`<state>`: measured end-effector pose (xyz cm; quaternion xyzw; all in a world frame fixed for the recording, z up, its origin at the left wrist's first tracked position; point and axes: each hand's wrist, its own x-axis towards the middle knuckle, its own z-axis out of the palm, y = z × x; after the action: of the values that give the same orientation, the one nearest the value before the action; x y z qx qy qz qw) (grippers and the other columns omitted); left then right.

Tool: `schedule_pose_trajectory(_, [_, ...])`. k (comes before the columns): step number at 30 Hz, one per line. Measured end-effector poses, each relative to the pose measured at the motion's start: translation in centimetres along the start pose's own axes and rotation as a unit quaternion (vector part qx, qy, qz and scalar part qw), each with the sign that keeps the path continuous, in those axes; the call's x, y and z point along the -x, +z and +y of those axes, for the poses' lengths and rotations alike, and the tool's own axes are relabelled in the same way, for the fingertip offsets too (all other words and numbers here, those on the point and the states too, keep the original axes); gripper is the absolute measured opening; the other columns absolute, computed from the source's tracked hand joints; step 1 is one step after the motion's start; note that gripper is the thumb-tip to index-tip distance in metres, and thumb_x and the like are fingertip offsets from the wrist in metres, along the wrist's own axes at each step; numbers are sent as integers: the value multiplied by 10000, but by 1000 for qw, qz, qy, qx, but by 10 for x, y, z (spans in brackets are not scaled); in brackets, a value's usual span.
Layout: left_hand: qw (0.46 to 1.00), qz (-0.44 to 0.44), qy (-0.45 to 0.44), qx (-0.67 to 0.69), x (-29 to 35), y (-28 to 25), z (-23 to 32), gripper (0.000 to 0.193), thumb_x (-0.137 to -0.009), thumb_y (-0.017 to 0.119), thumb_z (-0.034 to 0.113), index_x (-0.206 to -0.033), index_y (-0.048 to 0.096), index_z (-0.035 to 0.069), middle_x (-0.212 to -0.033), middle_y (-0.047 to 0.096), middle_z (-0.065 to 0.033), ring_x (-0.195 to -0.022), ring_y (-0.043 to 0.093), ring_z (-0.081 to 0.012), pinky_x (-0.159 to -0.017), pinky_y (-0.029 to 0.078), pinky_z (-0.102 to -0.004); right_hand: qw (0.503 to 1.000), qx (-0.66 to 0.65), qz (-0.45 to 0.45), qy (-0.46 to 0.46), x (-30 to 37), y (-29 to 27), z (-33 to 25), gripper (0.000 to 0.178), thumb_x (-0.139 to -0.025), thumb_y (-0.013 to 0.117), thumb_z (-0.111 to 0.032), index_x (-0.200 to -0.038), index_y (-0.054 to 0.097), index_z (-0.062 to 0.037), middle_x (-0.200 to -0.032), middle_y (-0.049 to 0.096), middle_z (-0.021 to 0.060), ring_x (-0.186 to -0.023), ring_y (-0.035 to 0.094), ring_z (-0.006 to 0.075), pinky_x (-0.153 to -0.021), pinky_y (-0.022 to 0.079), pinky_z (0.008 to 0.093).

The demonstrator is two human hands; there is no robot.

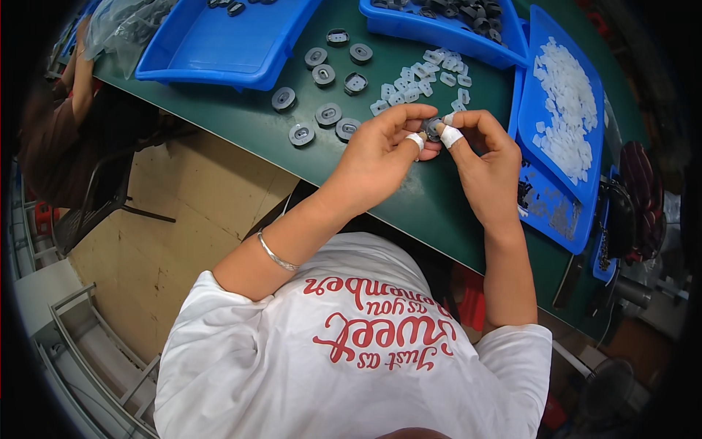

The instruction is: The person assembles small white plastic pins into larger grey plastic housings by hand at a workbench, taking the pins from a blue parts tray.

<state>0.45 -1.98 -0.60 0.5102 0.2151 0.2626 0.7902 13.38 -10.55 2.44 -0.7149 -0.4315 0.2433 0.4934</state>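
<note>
- The grey part (432, 129) is up in the fingertips, above the bench (409, 189), near its front edge.
- Only a small dark, rounded portion shows between the fingers; these cover its ends, so I cannot tell how its long axis lies or which way its face points.
- The left hand (380, 155) pinches the part from the left, thumb and fingers drawn close.
- The right hand (490, 159) grips it from the right, equally narrow; white tape (451, 137) wraps its thumb.
- Just beyond the hands, white pieces (411, 95) lie in a slanting band, rising toward the right.
- Left of these, grey ovals (328, 114) lie apart, several with slotted faces up, their long axes turned differently.
- A blue tray (212, 55) stands at far left.
</note>
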Motion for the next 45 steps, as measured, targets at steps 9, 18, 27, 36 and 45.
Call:
schedule_pose_trajectory(9, [998, 19, -34, 42, 0, 3, 8, 343, -860, 469, -73, -1203, 493, -80, -1059, 585, -120, -900, 637, -161, -836, 524, -260, 998, 13, 1, -56, -1, 0, 3, 70, -850, 625, 0, -916, 626, 23, -926, 604, 56, -787, 609, 106, -685, 499, 240])
schedule_pose_trajectory(18, [998, 25, -42, 38, -2, 6, 9, 302, -848, 511, -40, -1149, 521, -67, -1009, 584, -98, -869, 606, -133, -761, 507, -237, 971, -197, -71, 117, -7, -10, 4, 152, -833, 639, 13, -979, 599, 16, -938, 627, 72, -839, 613, 111, -774, 502, 227])
schedule_pose_trajectory(27, [997, 48, -59, 30, 1, 3, 11, 269, -842, 524, -38, -1109, 549, -64, -945, 612, -88, -774, 610, -122, -697, 510, -240, 955, -237, -132, 119, -6, -15, 0, 123, -869, 584, 28, -992, 597, 26, -921, 630, 77, -808, 627, 133, -756, 524, 238])
schedule_pose_trajectory(36, [999, 24, -39, 23, 1, 4, 9, 224, -892, 564, -13, -1104, 556, -81, -941, 648, -119, -797, 641, -128, -695, 545, -236, 959, -222, -120, 127, -8, -16, 0, 138, -876, 590, 21, -1014, 581, 28, -913, 627, 88, -780, 631, 129, -724, 544, 234])
schedule_pose_trajectory(45, [997, 34, -56, 42, 1, 5, 12, 242, -914, 563, 13, -1133, 557, -88, -953, 657, -125, -862, 647, -142, -776, 544, -241, 953, -238, -126, 140, -10, -17, 3, 156, -905, 578, -51, -1045, 574, 19, -908, 623, 72, -787, 622, 122, -728, 526, 243])
